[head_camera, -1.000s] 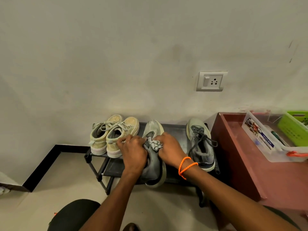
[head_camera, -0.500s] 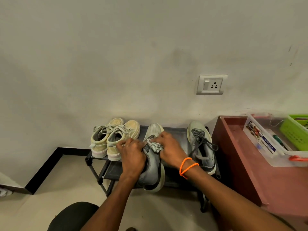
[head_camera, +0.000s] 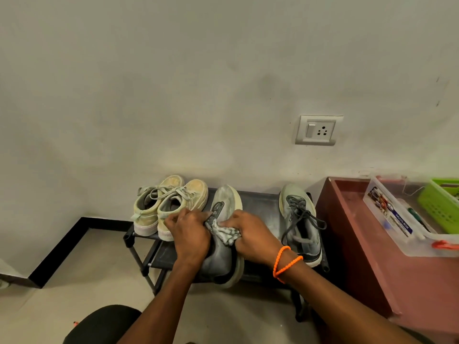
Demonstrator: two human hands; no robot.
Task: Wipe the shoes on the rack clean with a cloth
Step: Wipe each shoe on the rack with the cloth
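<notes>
On the rack (head_camera: 263,202), left hand (head_camera: 191,234) grips grey shoe (head_camera: 221,256); right hand (head_camera: 253,237) clutches cloth (head_camera: 227,233).

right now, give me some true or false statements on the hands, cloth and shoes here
1. The right hand grips the cloth. True.
2. The left hand rests on the wall socket. False: it holds the grey shoe being wiped.
3. The other grey shoe lies on the floor. False: it sits on the rack.
4. The beige pair sits at the rack's left end. True.
5. An orange band circles the left wrist. False: the right wrist.
</notes>
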